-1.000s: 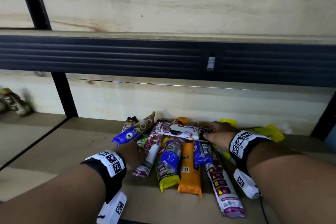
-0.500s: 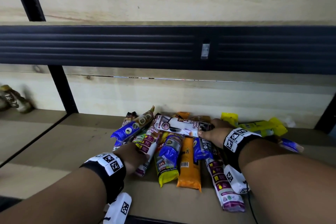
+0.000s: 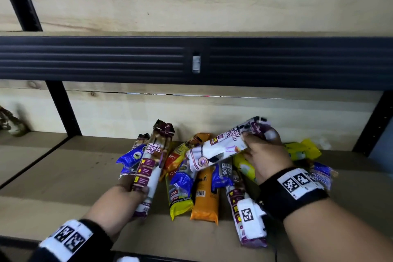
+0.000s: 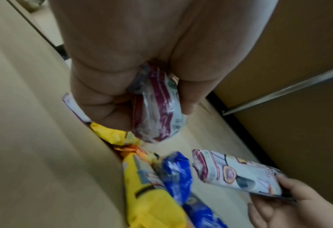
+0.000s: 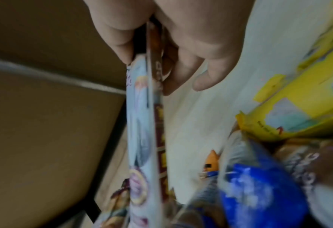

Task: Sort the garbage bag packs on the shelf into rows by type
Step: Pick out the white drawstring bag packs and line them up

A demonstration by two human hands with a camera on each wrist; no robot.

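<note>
Nearest, the left hand [image 3: 119, 202] grips the near end of a white and maroon drawstring pack [image 3: 152, 161], fingers and thumb curled round it; the pack rises away from the hand, tilted up toward the far wall, clear of the shelf. In the left wrist view the same pack end [image 4: 157, 106] sits wedged between thumb and fingers. Just right of it, the loose pile [image 3: 191, 185] lies on the wooden shelf board [image 3: 63, 176]: a yellow and blue pack [image 3: 180, 195], an orange pack [image 3: 205, 198] and another white and maroon pack [image 3: 238, 204], near ends pointing toward the person. Farther and to the right, the right hand [image 3: 265, 155] pinches the far right end of a second white drawstring pack [image 3: 221, 149], lifted above the pile and slanting down to the left. Yellow packs [image 3: 302, 151] lie beyond that wrist. Behind stands a pale wooden back wall [image 3: 212, 112], a black post [image 3: 63, 108] on the left, and a black ribbed rail [image 3: 106, 57] above.
</note>
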